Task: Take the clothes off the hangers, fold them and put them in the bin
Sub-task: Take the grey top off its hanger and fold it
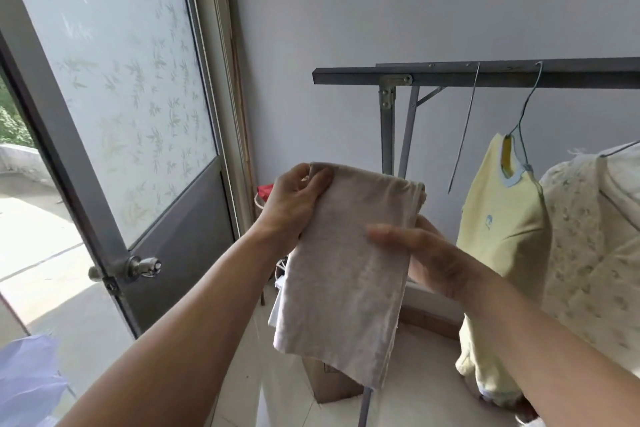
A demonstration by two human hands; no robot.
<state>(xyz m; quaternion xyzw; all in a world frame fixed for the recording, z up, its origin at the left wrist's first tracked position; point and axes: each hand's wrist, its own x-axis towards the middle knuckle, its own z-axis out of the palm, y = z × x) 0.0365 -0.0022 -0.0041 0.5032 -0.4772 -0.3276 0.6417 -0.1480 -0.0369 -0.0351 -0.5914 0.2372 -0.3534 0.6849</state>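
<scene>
Both hands were up at the centre of the frame, and between them hung the grey cloth, folded into a long strip that drooped down toward the floor. The left hand gripped the strip's upper left corner, fingers curled over the top edge. The right hand held the right edge a bit lower, thumb laid across the front of the fabric and fingers tucked behind it. So the cloth sat pinched on both sides, clear of the rack behind. At the right of the frame a yellow top hung from a wire hanger on that rack, with a floral garment just beside it. One bare hanger dangled there too. A door stood open at the left.
</scene>
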